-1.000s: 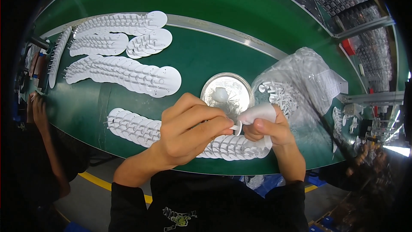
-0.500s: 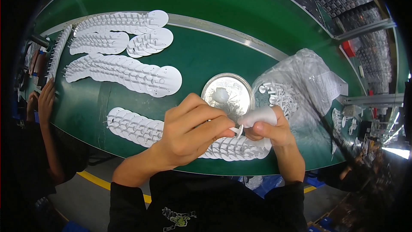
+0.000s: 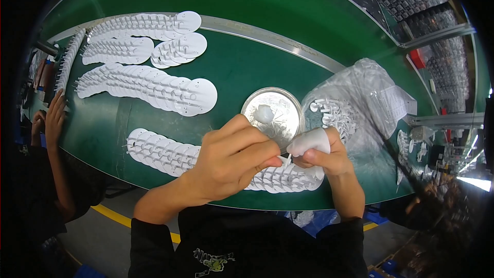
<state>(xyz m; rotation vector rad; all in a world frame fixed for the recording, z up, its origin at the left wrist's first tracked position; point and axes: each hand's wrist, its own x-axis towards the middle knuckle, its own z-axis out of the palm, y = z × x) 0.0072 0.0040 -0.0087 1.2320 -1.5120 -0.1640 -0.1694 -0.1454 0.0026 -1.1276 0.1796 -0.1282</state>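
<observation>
I have the left hand (image 3: 231, 157) with thumb and forefinger pinching a small white part (image 3: 287, 160), held between the two hands above the near row of discs (image 3: 159, 152). The right hand (image 3: 327, 158) curls close against the part, a white cover (image 3: 312, 142) over its forefinger; I can't tell whether its fingers close on anything. I judge the step in hand to be working the part against that covered finger, and the next move to call for a steady left pinch and light right-hand contact. Just beyond the hands, the round metal dish (image 3: 289, 108) contains a whitish lump (image 3: 265, 114). To its right, the clear plastic bag (image 3: 360, 80) has many small white pieces (image 3: 337, 116) at its near left side.
</observation>
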